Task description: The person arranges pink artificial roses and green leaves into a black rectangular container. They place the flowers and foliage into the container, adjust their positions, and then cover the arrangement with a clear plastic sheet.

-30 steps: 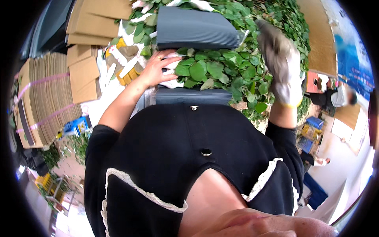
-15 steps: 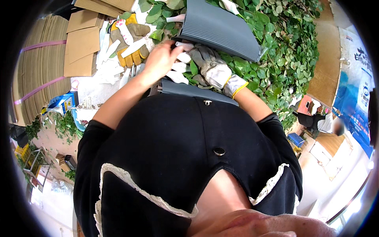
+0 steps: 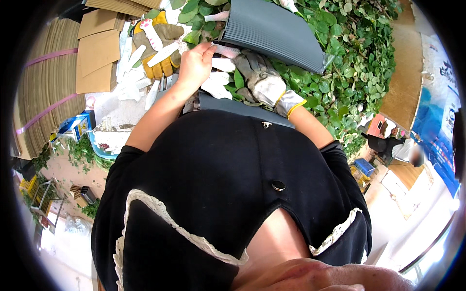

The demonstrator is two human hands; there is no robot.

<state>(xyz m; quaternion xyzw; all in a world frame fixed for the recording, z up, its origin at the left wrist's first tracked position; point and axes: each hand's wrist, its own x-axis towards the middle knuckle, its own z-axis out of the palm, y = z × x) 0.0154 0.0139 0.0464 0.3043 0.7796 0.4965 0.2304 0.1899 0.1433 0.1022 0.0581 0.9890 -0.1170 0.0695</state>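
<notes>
My bare left hand (image 3: 194, 65) pinches the tip of a pale pink mesh sleeve (image 3: 224, 50), which looks like a flower-bud wrap. My right hand (image 3: 259, 77), in a grey-and-white glove, curls at that sleeve's other end among green leaves; what its fingers grip is partly hidden. More white sleeves (image 3: 216, 86) lie just below them, between an upper grey ribbed pad (image 3: 270, 34) and a lower one (image 3: 238, 110). A yellow-and-grey work glove (image 3: 154, 68) lies left of my hands under loose white strips.
Banded cardboard stacks (image 3: 46, 87) and loose cardboard sheets (image 3: 96, 68) stand at left, above a blue box (image 3: 75, 128). Dense leafy stems (image 3: 354, 58) cover the right of the work surface, beside a brown board (image 3: 403, 72). A person (image 3: 391, 148) is at far right.
My gloved right hand has swung inward from the right to between the pads, beside my left. My left hand has moved slightly upward, now pinching the pink sleeve. The upper pad appears shifted right.
</notes>
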